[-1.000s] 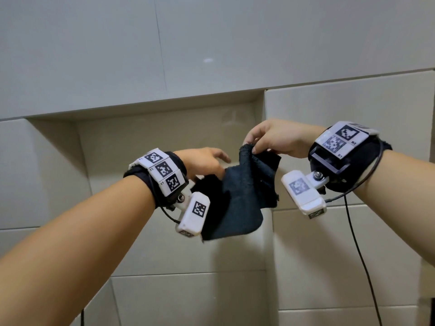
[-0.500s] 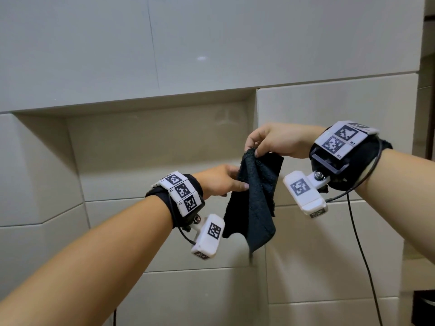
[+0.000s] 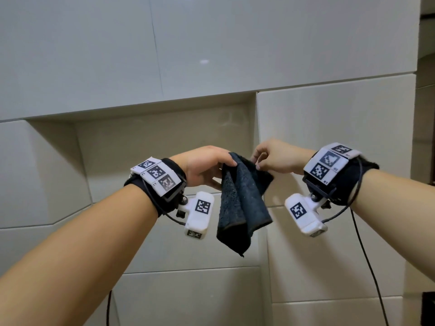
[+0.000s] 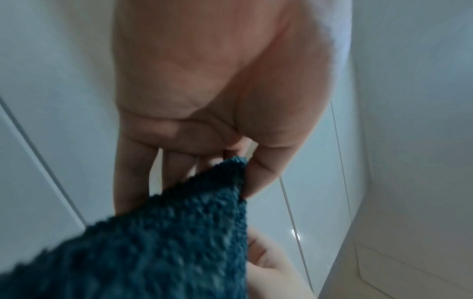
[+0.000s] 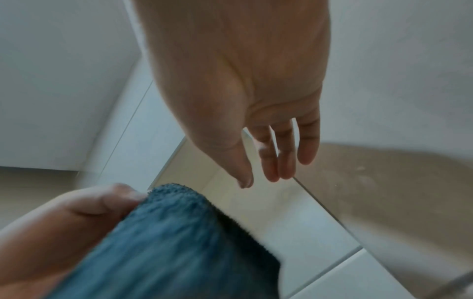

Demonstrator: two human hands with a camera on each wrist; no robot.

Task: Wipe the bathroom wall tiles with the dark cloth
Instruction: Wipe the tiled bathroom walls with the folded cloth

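My left hand (image 3: pixel 204 168) pinched the cloth (image 3: pixel 242 205) by its top corner, hanging before the tiles (image 3: pixel 329 128), my right hand (image 3: pixel 275 158) loose and empty beside it; next I needed to bunch it and press it flat to the wall.

Both forearms are raised at chest height; the left hand (image 3: pixel 207 168) is closed in a thumb-and-finger pinch, the right hand (image 3: pixel 277 158) held loosely open.

A recessed niche (image 3: pixel 164 147) opens in the wall, dark doorway (image 3: pixel 427 114) at right.
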